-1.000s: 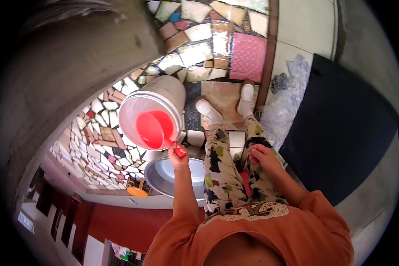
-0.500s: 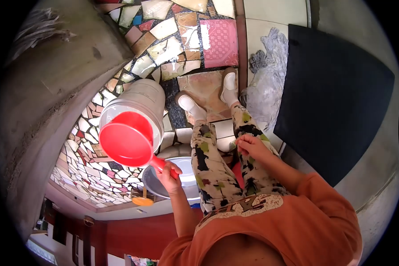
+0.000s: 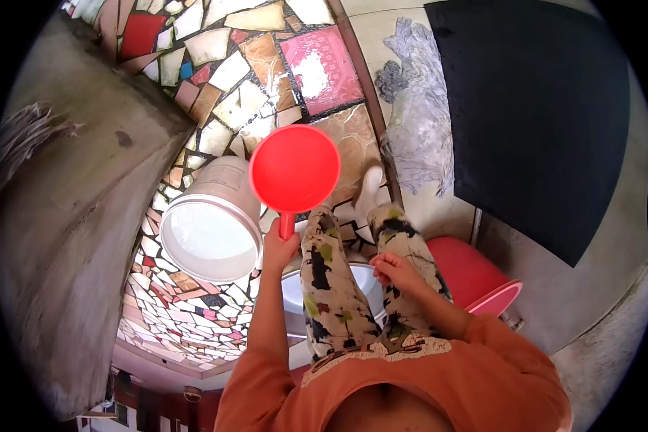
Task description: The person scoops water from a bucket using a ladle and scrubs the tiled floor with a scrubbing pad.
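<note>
Rough grey wall (image 3: 72, 237) far left. Glossy broken-tile floor (image 3: 227, 299), white bucket (image 3: 212, 241) on it. My left hand (image 3: 277, 252) clenched round handle of red dipper (image 3: 295, 169), held above tiles just right of bucket. My right hand (image 3: 396, 272) curled over trouser leg (image 3: 410, 241), tightness unclear. Crumpled sheet (image 3: 421, 115) on pale floor (image 3: 371, 36).

No words or numbers can be read. The orange shirt (image 3: 493, 374) bears a pale print (image 3: 410, 350) with dark shapes (folds in the cloth break them up), and faint marks (image 3: 225, 181) on the white bucket (image 3: 212, 261) are too small to decipher.
</note>
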Action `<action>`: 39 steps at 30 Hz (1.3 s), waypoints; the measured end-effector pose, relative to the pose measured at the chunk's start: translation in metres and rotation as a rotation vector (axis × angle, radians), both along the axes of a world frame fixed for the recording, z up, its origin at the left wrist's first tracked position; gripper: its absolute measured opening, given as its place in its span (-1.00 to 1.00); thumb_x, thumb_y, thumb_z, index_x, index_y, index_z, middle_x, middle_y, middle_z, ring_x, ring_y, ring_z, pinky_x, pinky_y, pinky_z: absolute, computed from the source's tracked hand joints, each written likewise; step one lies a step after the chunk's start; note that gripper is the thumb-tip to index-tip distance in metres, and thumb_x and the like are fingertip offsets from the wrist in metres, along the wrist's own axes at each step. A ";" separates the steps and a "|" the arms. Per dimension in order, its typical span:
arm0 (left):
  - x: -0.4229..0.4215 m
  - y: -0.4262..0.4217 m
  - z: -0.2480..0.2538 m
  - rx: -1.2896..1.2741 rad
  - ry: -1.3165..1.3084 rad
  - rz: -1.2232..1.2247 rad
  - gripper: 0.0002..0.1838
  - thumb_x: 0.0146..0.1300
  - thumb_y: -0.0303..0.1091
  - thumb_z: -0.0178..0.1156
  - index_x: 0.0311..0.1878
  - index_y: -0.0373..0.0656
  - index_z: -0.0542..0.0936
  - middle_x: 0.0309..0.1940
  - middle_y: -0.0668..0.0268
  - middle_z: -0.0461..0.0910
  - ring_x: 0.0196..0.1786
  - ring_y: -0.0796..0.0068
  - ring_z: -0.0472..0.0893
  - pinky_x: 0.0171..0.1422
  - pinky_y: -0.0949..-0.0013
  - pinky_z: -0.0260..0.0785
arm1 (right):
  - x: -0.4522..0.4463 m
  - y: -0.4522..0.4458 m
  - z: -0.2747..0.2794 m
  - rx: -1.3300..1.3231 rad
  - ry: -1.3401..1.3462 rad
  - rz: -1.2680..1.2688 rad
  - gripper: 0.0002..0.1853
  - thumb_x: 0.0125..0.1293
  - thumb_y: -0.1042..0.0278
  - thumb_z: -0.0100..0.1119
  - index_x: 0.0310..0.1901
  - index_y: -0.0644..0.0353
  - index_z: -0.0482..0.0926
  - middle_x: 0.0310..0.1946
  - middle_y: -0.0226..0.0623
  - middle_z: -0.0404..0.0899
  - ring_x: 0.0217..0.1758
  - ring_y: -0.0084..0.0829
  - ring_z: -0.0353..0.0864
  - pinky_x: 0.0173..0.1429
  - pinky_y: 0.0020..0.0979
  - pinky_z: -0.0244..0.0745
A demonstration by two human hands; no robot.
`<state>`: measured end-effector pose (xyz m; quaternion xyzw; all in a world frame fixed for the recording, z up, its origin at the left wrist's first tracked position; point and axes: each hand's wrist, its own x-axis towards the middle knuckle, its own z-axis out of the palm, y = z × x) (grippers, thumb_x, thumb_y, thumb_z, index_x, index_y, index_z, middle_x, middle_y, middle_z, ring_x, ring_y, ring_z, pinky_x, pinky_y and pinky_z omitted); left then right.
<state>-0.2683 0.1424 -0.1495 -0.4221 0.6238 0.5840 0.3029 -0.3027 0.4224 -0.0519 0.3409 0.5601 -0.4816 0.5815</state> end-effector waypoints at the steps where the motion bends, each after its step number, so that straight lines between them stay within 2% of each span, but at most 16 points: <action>1: -0.002 0.006 -0.012 0.002 0.004 -0.001 -0.61 0.01 -0.37 0.19 -0.05 -0.26 0.46 -0.54 0.24 0.51 -0.64 0.47 0.52 -0.56 0.40 0.37 | 0.004 0.002 -0.002 0.011 -0.015 0.000 -0.78 0.45 0.25 -0.02 -0.09 0.18 0.54 -0.40 -0.50 0.53 -0.43 -0.67 0.44 -0.31 -0.61 0.38; 3: -0.007 0.019 -0.044 -0.003 0.017 -0.121 -0.63 0.02 -0.36 0.17 -0.06 -0.24 0.47 -0.55 0.27 0.51 -0.65 0.46 0.52 -0.57 0.40 0.39 | 0.015 0.007 -0.006 0.027 -0.017 -0.087 -0.80 0.42 0.31 -0.01 -0.09 0.20 0.54 -0.41 -0.47 0.53 -0.47 -0.68 0.41 -0.35 -0.61 0.36; 5: -0.019 0.040 -0.067 0.067 0.025 -0.085 -0.64 0.03 -0.34 0.16 -0.08 -0.22 0.47 -0.56 0.28 0.51 -0.65 0.42 0.53 -0.58 0.41 0.40 | 0.018 0.018 -0.014 0.058 -0.044 -0.119 -0.81 0.42 0.31 0.01 -0.09 0.20 0.54 -0.42 -0.47 0.52 -0.47 -0.66 0.41 -0.36 -0.60 0.37; 7: -0.034 0.066 -0.080 0.175 -0.156 -0.091 -0.68 0.02 -0.33 0.17 -0.14 -0.27 0.49 -0.60 0.27 0.50 -0.66 0.38 0.53 -0.60 0.41 0.39 | 0.027 0.037 -0.025 0.061 -0.004 -0.173 -0.82 0.41 0.31 0.02 -0.10 0.20 0.54 -0.43 -0.46 0.53 -0.47 -0.65 0.44 -0.37 -0.58 0.39; 10: -0.044 0.098 -0.141 0.284 -0.174 -0.080 -0.72 0.03 -0.33 0.18 -0.23 -0.31 0.49 -0.62 0.23 0.49 -0.67 0.37 0.53 -0.63 0.37 0.38 | 0.039 0.066 -0.027 0.157 -0.020 -0.239 -0.81 0.41 0.32 0.01 -0.09 0.20 0.54 -0.43 -0.44 0.53 -0.44 -0.62 0.47 -0.34 -0.57 0.41; 12: -0.077 0.111 -0.160 0.289 -0.218 -0.079 -0.75 -0.01 -0.40 0.22 -0.29 -0.35 0.47 -0.65 0.27 0.45 -0.73 0.42 0.44 -0.64 0.34 0.34 | 0.039 0.076 -0.023 0.241 -0.039 -0.262 -0.81 0.43 0.33 -0.01 -0.08 0.22 0.54 -0.42 -0.42 0.53 -0.43 -0.60 0.47 -0.32 -0.56 0.41; 15: -0.124 0.113 -0.203 0.455 -0.355 0.071 -0.79 0.06 -0.38 0.28 -0.32 -0.22 0.46 -0.61 0.32 0.44 -0.68 0.43 0.43 -0.63 0.38 0.38 | 0.044 0.084 -0.023 0.248 -0.039 -0.339 -0.81 0.43 0.32 0.00 -0.10 0.24 0.53 -0.43 -0.41 0.53 -0.44 -0.61 0.47 -0.32 -0.57 0.41; 17: -0.159 0.107 -0.197 0.438 -0.511 0.395 -0.78 0.11 -0.32 0.33 -0.31 -0.11 0.45 -0.55 0.37 0.44 -0.59 0.45 0.45 -0.59 0.43 0.41 | 0.048 0.083 -0.025 0.221 -0.044 -0.369 -0.81 0.43 0.32 0.00 -0.11 0.24 0.53 -0.42 -0.42 0.53 -0.43 -0.61 0.48 -0.32 -0.57 0.41; 21: -0.196 0.074 -0.182 0.369 -0.515 0.456 -0.76 0.11 -0.27 0.34 -0.30 -0.06 0.44 -0.51 0.41 0.43 -0.50 0.46 0.48 -0.55 0.46 0.42 | 0.044 0.066 -0.027 0.149 -0.041 -0.423 -0.83 0.43 0.33 0.01 -0.11 0.21 0.54 -0.41 -0.42 0.55 -0.44 -0.61 0.48 -0.32 -0.58 0.42; 26: -0.196 0.030 -0.137 0.261 -0.233 0.417 -0.71 0.14 -0.24 0.31 -0.25 -0.18 0.43 -0.55 0.33 0.44 -0.60 0.43 0.46 -0.58 0.39 0.41 | 0.018 0.046 -0.018 0.076 -0.009 -0.445 -0.84 0.43 0.31 0.02 -0.11 0.17 0.55 -0.40 -0.42 0.56 -0.45 -0.62 0.49 -0.33 -0.58 0.42; 31: -0.195 -0.016 -0.082 0.196 0.055 0.409 -0.72 0.19 -0.24 0.25 -0.22 -0.20 0.42 -0.59 0.31 0.45 -0.74 0.43 0.43 -0.72 0.38 0.29 | -0.054 0.048 -0.035 0.189 0.352 -0.383 -0.88 0.38 0.41 0.06 -0.12 0.19 0.54 -0.49 -0.49 0.49 -0.55 -0.69 0.39 -0.44 -0.62 0.33; 33: -0.203 -0.029 -0.047 0.154 0.076 0.379 -0.71 0.20 -0.24 0.25 -0.19 -0.20 0.42 -0.60 0.32 0.45 -0.74 0.45 0.44 -0.74 0.40 0.27 | -0.094 0.060 -0.078 0.200 0.571 -0.311 -0.83 0.34 0.39 0.11 -0.07 0.20 0.52 -0.50 -0.50 0.42 -0.55 -0.67 0.35 -0.45 -0.62 0.33; 35: -0.210 -0.045 -0.031 0.134 0.087 0.379 -0.71 0.21 -0.23 0.25 -0.18 -0.19 0.41 -0.61 0.33 0.44 -0.75 0.45 0.43 -0.74 0.40 0.28 | -0.151 0.057 -0.115 0.340 0.740 -0.148 -0.65 0.25 0.32 0.23 0.03 0.26 0.48 -0.42 -0.45 0.47 -0.48 -0.59 0.43 -0.40 -0.54 0.40; 36: -0.214 -0.051 -0.024 0.134 0.100 0.380 -0.73 0.22 -0.24 0.25 -0.19 -0.18 0.41 -0.62 0.33 0.44 -0.76 0.46 0.42 -0.74 0.41 0.27 | -0.176 0.058 -0.148 0.314 0.798 -0.158 -0.53 0.21 0.31 0.25 0.15 0.23 0.45 -0.25 -0.34 0.54 -0.40 -0.54 0.50 -0.35 -0.51 0.45; 38: -0.216 -0.064 -0.020 0.129 0.108 0.405 -0.73 0.23 -0.24 0.24 -0.20 -0.18 0.41 -0.62 0.33 0.44 -0.76 0.46 0.42 -0.74 0.40 0.27 | -0.230 0.061 -0.211 0.267 1.074 0.127 -0.37 0.18 0.22 0.29 0.29 0.15 0.35 -0.01 -0.12 0.52 -0.13 -0.36 0.54 -0.26 -0.39 0.52; 39: -0.216 -0.066 -0.019 0.131 0.124 0.426 -0.74 0.23 -0.25 0.24 -0.21 -0.18 0.41 -0.62 0.33 0.44 -0.76 0.47 0.42 -0.74 0.40 0.27 | -0.246 0.074 -0.266 0.462 1.158 0.317 -0.27 0.14 0.14 0.32 0.34 0.10 0.28 0.13 -0.01 0.38 0.01 -0.23 0.47 -0.21 -0.32 0.54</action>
